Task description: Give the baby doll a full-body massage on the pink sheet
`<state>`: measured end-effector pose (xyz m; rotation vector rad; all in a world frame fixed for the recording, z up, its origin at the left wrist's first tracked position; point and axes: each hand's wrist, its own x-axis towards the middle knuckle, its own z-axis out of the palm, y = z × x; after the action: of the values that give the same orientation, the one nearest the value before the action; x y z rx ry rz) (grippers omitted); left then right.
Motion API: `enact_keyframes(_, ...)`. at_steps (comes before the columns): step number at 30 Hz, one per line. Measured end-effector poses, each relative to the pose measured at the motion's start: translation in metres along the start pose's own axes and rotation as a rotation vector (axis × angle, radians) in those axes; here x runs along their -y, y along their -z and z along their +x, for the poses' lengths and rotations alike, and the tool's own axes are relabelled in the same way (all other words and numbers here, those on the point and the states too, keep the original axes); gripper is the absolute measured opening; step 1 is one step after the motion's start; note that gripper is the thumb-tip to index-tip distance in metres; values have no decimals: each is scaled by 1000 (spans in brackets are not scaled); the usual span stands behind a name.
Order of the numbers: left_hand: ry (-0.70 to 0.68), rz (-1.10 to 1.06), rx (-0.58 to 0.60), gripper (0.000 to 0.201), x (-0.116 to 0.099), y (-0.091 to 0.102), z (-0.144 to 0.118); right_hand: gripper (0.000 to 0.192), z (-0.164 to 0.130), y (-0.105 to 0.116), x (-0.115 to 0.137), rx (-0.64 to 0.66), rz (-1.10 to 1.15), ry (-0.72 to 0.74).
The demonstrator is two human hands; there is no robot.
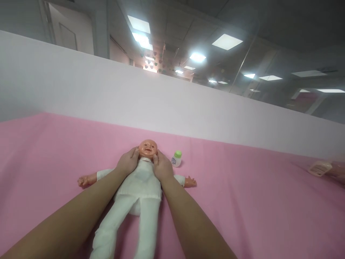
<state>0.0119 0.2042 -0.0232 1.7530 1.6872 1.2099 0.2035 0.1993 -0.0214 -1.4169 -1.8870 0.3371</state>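
Observation:
A baby doll (140, 181) with a hard plastic head and a white cloth body lies on its back, face up, arms spread to both sides. My left hand (128, 160) cups the left side of its head, thumb near the cheek. On the other side my right hand (163, 165) cups the head, its thumb by the jaw. Both hands are closed around the head, and most of their fingers are hidden behind it. A small clear bottle with a green cap (176, 159) is just right of my right hand, untouched.
Pink cloth (215, 201) covers the surface under the doll. A white low wall (107, 93) runs along the back. At the right edge, a blurred pale bottle-like item (320, 168) is beside what looks like another person's hand (338, 169).

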Motion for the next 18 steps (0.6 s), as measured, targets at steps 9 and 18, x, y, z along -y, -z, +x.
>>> enact_keyframes(9, 22, 63, -64, 46, -15, 6, -8, 52, -9, 48, -23, -209, -222, 80)
enact_keyframes(18, -72, -87, -95, 38, -87, 6, -9, 80, 5, 47, -33, -55, -187, -146)
